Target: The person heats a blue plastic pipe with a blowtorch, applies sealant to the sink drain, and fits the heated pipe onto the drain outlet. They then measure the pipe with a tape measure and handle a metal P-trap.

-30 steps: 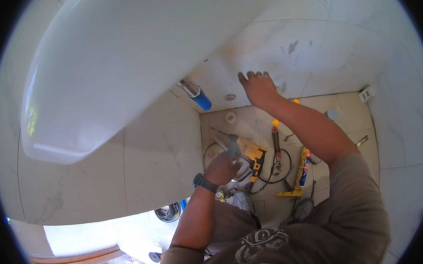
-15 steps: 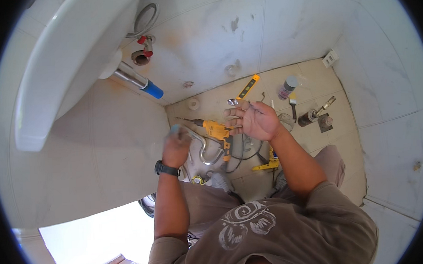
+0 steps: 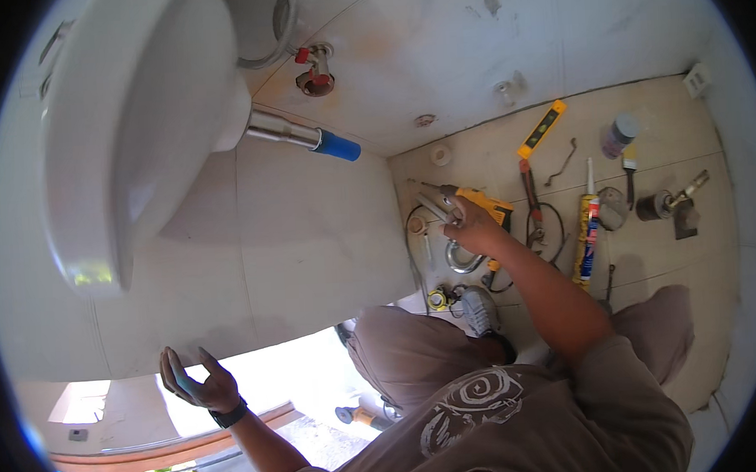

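Note:
My right hand [image 3: 476,224] is closed over a curved chrome trap pipe [image 3: 460,261] lying on the tiled floor; the fingers hide the pipe's middle. Close behind that hand lies a yellow drill [image 3: 494,208]. Out to the lower left, my left hand [image 3: 199,385] is raised, empty, with its fingers apart and bluish smears on them. It is by the lower edge of the side wall, next to the bright opening. Above, a chrome drain pipe [image 3: 283,128] with a blue end [image 3: 337,145] slants down from the white sink [image 3: 146,137].
On the floor lie a yellow level [image 3: 542,129], red-handled pliers [image 3: 528,181], a sealant tube [image 3: 586,238], a paintbrush [image 3: 630,176] and a lidded can [image 3: 620,135]. A red-handled valve [image 3: 313,58] with a hose is on the wall. A tape measure [image 3: 437,299] lies near my shoe [image 3: 479,309].
My left hand has swung away from the trap pipe to the lower left and opened. My right hand, earlier open with a small chrome piece at its fingertips, has come down onto the pipe. The view has shifted left.

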The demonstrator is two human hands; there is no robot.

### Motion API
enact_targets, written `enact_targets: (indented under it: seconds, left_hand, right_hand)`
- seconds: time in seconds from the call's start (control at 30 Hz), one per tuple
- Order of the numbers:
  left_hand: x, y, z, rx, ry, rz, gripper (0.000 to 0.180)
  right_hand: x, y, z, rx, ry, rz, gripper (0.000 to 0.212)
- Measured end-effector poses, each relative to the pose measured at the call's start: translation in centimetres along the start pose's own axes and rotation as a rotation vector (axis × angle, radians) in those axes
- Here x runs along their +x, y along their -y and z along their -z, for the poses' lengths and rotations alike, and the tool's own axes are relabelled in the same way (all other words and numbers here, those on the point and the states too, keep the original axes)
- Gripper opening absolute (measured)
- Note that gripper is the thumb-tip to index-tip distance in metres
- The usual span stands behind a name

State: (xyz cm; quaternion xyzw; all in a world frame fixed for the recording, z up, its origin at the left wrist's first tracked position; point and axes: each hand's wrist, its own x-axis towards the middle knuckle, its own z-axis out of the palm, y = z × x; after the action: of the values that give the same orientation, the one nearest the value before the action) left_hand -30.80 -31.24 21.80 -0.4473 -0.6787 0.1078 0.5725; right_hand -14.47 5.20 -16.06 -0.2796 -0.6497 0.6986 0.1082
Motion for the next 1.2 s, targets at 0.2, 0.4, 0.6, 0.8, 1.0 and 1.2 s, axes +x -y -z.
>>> enact_targets:
  seconds: [0.2, 0.4, 0.6, 0.8, 1.0, 1.2]
  left_hand:
    - [1.0, -2.0, -2.8, 0.019, 0.210, -0.052, 0.054]
    - [1.5, -3.0, -4.2, 0.299, 0.322, -0.140, 0.059]
    - [1.8, -3.4, -4.6, 0.361, 0.331, -0.158, 0.058]
    - [1.1, -3.0, -4.5, 0.318, 0.303, -0.108, 0.056]
    - [0.5, -2.1, -4.4, 0.345, 0.251, -0.084, 0.057]
    - [2.1, -7.3, -5.5, 0.099, 0.206, 0.144, 0.058]
  right_hand:
    - [3.9, -3.4, 0.5, 0.308, 0.070, -0.066, 0.070]
    - [7.2, -4.7, 1.7, 0.260, 0.112, -0.098, 0.068]
    - [7.6, -4.3, -1.3, 0.021, 0.138, -0.022, 0.069]
    - [6.4, -1.2, -6.4, 0.266, 0.204, 0.013, 0.069]
    - [8.2, 2.8, 1.9, -0.218, -0.406, 0.317, 0.070]
    - [11.9, 15.5, 24.7, -0.736, -1.355, 1.150, 0.067]
